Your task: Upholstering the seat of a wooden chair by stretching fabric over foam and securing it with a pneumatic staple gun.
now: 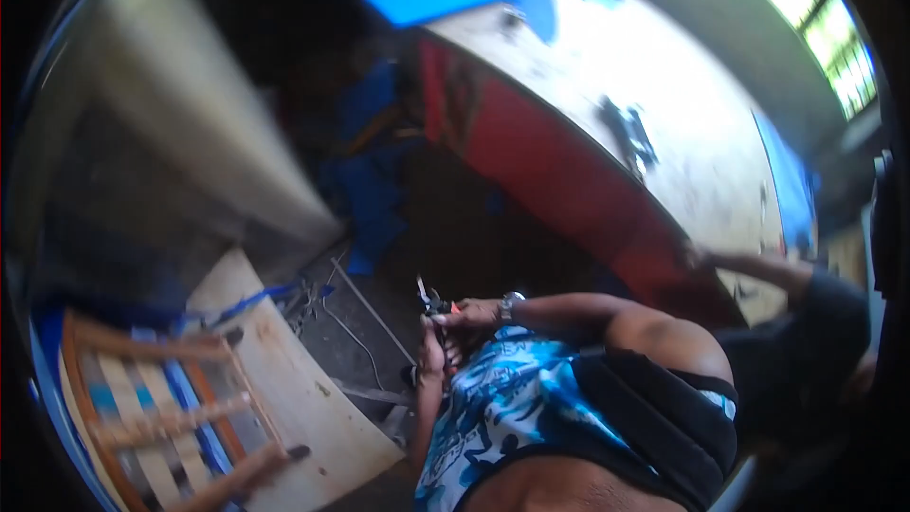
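Clock directions are read from the center of the view. Nearest, the wearer's blue-and-white patterned shirt [517, 384] lies toward 5 to 6 o'clock. Just above it, near 6 o'clock, the left hand [433, 347] and the right hand [474, 313], with a watch [513, 301] on the right wrist, meet and grasp a small hand tool [436, 304]; blur hides the exact placing of the fingers. The tool's long axis runs from about 5 to 11 o'clock, its narrow metal tip pointing to 11 o'clock, away from the body; a patch of orange shows beside the right fingers. A pale board [327, 417] lies at 7 o'clock, and a slatted wooden chair [163, 425] at 8. Farther off, a red-sided table [559, 180] with a white top spans 12 to 4 o'clock, bearing a blue sheet [436, 2] at 12. Another person [796, 346], at 4 o'clock, reaches an arm toward its edge. Farthest, a barred window [823, 24] stands at 2 o'clock.
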Demonstrator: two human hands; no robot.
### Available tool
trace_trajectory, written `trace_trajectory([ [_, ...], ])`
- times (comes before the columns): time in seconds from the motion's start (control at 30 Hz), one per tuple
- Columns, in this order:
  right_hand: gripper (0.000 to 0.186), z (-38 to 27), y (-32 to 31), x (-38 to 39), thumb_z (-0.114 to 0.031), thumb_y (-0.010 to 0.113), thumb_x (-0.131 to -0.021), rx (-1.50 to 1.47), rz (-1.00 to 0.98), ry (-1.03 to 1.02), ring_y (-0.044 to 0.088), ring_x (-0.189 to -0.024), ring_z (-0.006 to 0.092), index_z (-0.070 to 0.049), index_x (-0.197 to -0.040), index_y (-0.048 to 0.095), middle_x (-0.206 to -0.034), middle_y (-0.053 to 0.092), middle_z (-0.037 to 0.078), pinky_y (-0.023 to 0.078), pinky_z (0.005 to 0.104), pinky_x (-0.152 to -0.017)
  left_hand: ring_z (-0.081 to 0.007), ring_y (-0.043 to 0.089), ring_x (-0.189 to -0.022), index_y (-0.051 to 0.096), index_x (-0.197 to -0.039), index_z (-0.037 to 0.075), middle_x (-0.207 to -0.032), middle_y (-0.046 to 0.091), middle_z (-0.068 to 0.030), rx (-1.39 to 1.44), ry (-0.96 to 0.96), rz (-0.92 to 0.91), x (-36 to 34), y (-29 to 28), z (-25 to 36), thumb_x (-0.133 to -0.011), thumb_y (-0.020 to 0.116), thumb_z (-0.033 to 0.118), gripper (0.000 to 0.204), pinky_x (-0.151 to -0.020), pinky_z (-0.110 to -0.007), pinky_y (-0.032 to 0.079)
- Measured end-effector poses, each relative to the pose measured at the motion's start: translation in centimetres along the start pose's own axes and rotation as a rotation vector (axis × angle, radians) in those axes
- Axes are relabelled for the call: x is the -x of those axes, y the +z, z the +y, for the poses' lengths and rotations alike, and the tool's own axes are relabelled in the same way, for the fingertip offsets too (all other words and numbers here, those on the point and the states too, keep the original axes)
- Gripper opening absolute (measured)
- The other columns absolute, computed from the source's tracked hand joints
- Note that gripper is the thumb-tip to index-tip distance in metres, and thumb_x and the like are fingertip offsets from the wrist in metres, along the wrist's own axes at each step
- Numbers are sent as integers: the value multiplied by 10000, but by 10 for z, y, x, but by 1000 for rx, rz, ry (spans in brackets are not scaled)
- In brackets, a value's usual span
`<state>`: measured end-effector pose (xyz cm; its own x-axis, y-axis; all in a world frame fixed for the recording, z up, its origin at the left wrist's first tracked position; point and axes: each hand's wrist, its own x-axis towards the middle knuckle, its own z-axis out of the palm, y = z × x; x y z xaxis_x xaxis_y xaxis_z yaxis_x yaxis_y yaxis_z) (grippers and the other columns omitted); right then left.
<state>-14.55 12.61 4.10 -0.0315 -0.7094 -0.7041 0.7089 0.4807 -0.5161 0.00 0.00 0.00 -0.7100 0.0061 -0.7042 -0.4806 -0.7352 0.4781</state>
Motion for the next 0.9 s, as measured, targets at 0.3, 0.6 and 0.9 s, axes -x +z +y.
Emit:
trace_trajectory([
  [0.3, 445, 67, -22, -67, -512, 771, -939, -110, 354, -403, 707, -893, 163, -71, -990, 738, -913, 738, 47, 565, 356, -817, -142, 705, -891, 701, -1250, 93, -960, 731, -47, -664, 6, -308, -70, -77, 0, -1017, 245, 792, 866, -725, -301, 555],
  [0.6, 321, 59, 68, -164, -347, 722, -963, 1211, 1212, -271, 744, -841, 338, -59, -1104, 703, -940, 760, 174, 553, 492, -715, -412, 712, -1047, 742, -1048, -13, -1083, 739, -260, -1322, 223, 231, 198, -507, -88, -983, 609, 597, 628, -925, -487, 542],
  [0.9, 432, 145, 220, -270, -398, 504, -1024, 1119, 1642, -125, 624, -1276, 407, -139, -1369, 532, -1345, 670, 199, 469, 622, -1006, -342, 718, -864, 755, -900, -43, -936, 739, -200, -1091, 153, 515, 439, -843, -204, -999, 589, 556, 629, -793, -456, 536],
])
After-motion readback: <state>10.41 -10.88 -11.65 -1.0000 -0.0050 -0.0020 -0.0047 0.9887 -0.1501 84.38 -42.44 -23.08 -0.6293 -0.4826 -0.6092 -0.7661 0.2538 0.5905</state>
